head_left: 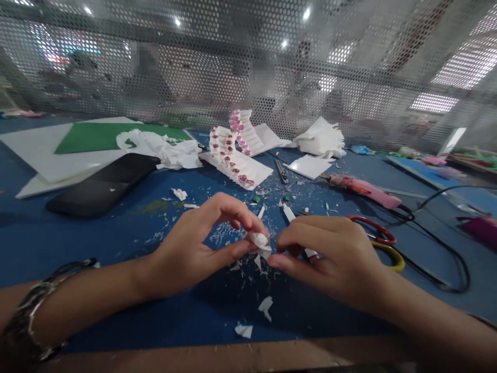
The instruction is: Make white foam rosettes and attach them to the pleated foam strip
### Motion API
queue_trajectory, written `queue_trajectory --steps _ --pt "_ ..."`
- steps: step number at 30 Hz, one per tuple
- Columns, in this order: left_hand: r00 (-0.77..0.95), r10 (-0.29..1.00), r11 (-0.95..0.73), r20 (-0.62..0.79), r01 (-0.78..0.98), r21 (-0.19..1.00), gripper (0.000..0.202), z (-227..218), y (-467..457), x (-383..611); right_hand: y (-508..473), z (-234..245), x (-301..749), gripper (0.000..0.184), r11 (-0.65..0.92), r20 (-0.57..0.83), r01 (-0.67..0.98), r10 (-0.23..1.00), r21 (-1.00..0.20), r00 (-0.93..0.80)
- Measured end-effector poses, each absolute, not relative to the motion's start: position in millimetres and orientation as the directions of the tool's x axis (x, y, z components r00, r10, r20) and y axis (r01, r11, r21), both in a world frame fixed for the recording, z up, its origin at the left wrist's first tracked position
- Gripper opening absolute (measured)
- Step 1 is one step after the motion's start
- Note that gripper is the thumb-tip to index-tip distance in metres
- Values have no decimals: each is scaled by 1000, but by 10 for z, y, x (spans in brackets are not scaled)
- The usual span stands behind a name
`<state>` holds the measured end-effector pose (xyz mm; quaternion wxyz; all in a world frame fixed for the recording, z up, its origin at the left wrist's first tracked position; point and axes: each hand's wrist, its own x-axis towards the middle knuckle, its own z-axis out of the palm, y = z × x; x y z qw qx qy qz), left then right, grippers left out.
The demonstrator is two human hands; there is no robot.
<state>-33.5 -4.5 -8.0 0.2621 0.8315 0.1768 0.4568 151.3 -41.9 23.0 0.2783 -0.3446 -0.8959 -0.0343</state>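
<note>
Between the thumb and fingertips of my left hand (202, 243) is a small rolled wad of white paper (259, 239), with a loose flap at its lower right. My right hand (330, 248) is close beside it, fingers curled and thumb tip at the flap's edge. Whether the right thumb touches the flap, or the curled fingers hide anything, I cannot make out. Beneath the right hand lies a white pen-like stick with a dark red end (288, 212). White paper shreds (266, 306) are scattered on the blue tabletop (174, 316) under and around both hands.
A black phone-like slab (104, 186) lies left, near crumpled tissue (166, 147) and a green sheet (93, 135). Pleated white paper with red dots (233, 155) stands behind a cutter knife (281, 171). At right are scissors (388, 254) and a pink corded tool (365, 190). Perforated metal (217, 67) rises behind.
</note>
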Motion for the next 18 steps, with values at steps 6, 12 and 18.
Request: queue_trajectory --steps 6,12,18 --pt "539 375 -921 754 129 367 17 -18 -11 -396 -108 518 2147 37 361 727 928 661 -88 -188" --pt "635 88 -990 767 142 -4 15 -9 10 -477 104 476 3166 50 -115 246 984 966 134 80" --pt "664 116 -974 739 223 -49 11 27 23 -469 153 322 3238 45 -121 311 985 947 123 78"
